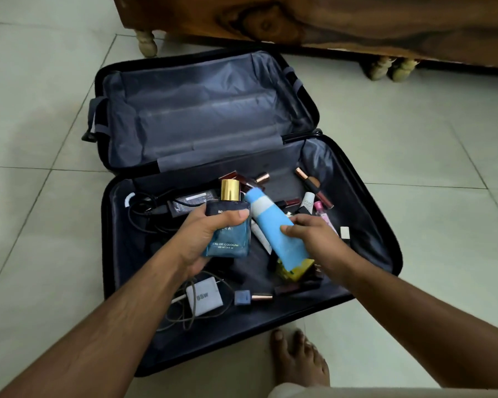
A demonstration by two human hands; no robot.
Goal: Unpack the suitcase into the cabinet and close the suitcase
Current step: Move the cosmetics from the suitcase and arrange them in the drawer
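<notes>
Currently: left hand (206, 235) grips cologne bottle (227, 225); right hand (314, 237) pinches blue tube (276, 228). Risk: glass slipping, breaking on floor (429, 168).

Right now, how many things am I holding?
2: the cologne bottle in your left hand, the blue tube in your right hand, both above the suitcase.

suitcase (365, 196): black shell, grey-blue lining. inside it: cologne (227, 239) blue, gold cap; tube (273, 228) sky blue, white band; charger (204, 295) white. beyond suitcase: cabinet (328, 21) brown woodgrain.
</notes>
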